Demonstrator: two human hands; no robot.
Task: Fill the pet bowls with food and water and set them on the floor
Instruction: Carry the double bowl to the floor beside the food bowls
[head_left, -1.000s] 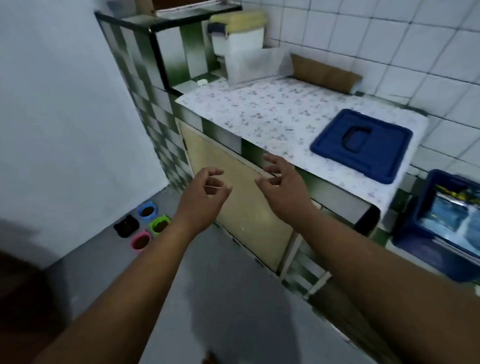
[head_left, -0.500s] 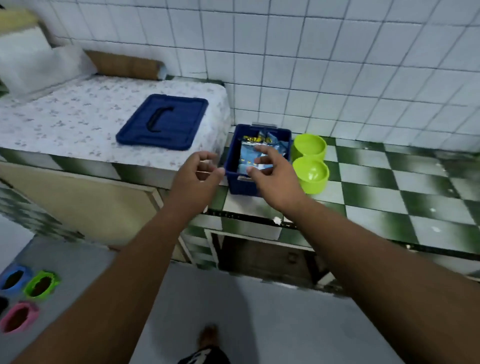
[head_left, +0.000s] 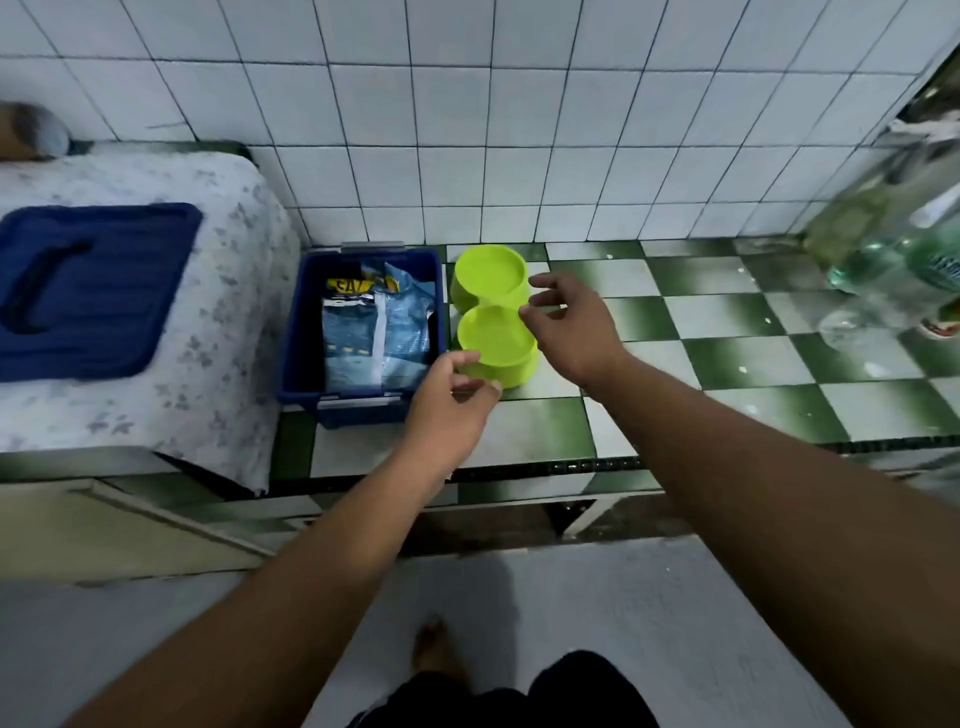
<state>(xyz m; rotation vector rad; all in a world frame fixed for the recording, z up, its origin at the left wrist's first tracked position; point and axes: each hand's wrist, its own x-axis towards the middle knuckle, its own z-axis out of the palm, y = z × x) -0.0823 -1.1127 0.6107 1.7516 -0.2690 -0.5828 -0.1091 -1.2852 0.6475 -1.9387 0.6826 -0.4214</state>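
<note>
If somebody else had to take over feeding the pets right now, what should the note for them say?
Left hand: fingers curled at the front-left of the near green bowl; whether it grips is unclear.
Right hand: open, fingers by that bowl's right rim.
The near bowl and the far green bowl stand empty on the checkered counter, beside the blue bin that holds the food bag.
Done: nothing filled.
To do: add food, add water, set both on the floor.
</note>
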